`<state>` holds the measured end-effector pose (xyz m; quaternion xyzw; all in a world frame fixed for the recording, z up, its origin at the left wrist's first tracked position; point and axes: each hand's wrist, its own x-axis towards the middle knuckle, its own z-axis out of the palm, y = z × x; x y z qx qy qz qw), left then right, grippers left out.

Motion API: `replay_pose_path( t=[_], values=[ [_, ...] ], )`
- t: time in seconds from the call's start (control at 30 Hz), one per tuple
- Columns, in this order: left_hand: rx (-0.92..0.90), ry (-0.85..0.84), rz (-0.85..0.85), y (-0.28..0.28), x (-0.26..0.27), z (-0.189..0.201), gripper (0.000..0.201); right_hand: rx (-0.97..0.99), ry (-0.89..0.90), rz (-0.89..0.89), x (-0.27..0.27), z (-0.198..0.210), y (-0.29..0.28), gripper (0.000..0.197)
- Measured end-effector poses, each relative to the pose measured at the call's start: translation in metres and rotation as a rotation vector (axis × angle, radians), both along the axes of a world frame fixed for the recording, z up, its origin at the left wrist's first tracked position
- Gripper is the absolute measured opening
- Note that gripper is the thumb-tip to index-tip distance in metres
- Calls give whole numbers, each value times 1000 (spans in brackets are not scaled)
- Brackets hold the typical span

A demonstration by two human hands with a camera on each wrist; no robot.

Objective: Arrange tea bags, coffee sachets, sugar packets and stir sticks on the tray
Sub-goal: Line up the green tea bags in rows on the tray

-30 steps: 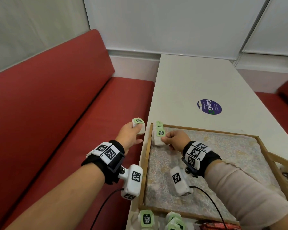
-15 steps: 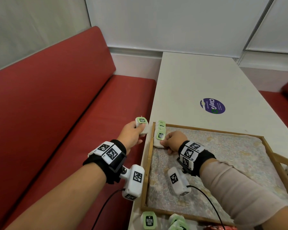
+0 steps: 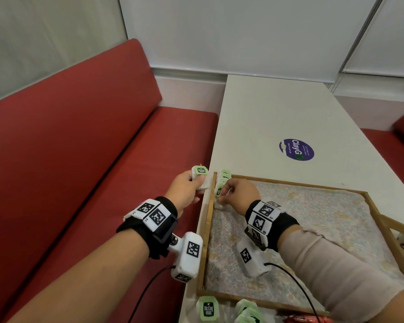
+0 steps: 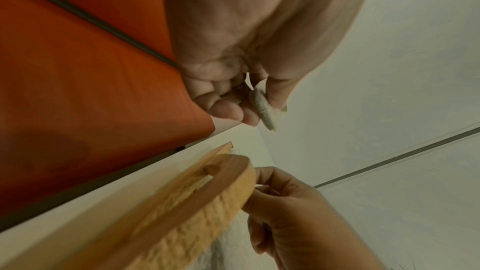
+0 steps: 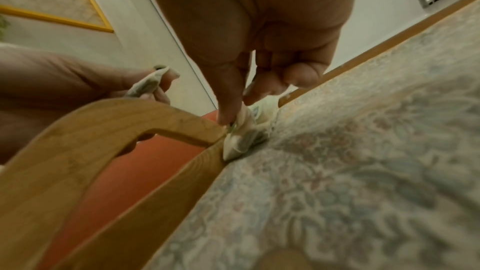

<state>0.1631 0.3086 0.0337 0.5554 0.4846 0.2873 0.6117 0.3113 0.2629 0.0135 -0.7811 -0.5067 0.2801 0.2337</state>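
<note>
Two hands curled | your left hand pinches a soft tea bag just outside the wooden tray | right hand pinches a tea-bag stack in tray's far-left corner, on floral liner

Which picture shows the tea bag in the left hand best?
The head view: the tea bag in the left hand shows its green label. Both wrist views show it only edge-on, pinched, label unseen.

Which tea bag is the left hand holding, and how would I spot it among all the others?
Find the wooden tray on the white table, then look just past its far left corner, over the red bench. There the left hand pinches a tea bag: the only one in the air and outside the tray, its green tag facing up.
</note>
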Motion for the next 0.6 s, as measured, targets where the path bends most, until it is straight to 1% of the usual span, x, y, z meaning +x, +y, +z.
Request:
replay_pose_path(
  t=[0.13, 0.27, 0.37, 0.47, 0.53, 0.6],
  values=[
    [3, -6, -5, 0, 1, 1, 11, 99, -53, -43, 0, -2, -1, 28],
    [2, -4, -8, -1, 2, 1, 13, 123, -33, -52, 3, -5, -1, 26],
    [7, -4, -10, -3, 2, 0, 14, 74, 3, -20, 5, -5, -3, 23],
    [12, 1, -19, -4, 3, 0, 11, -29, 4, 50, 7, -9, -5, 14],
    [19, 6, -28, -4, 3, -1, 9, -72, -7, 71, 7, -13, -6, 19],
    [33, 2, -32, -4, 3, -1, 5, -48, 6, 67, 6, -10, -6, 17]
  ],
)
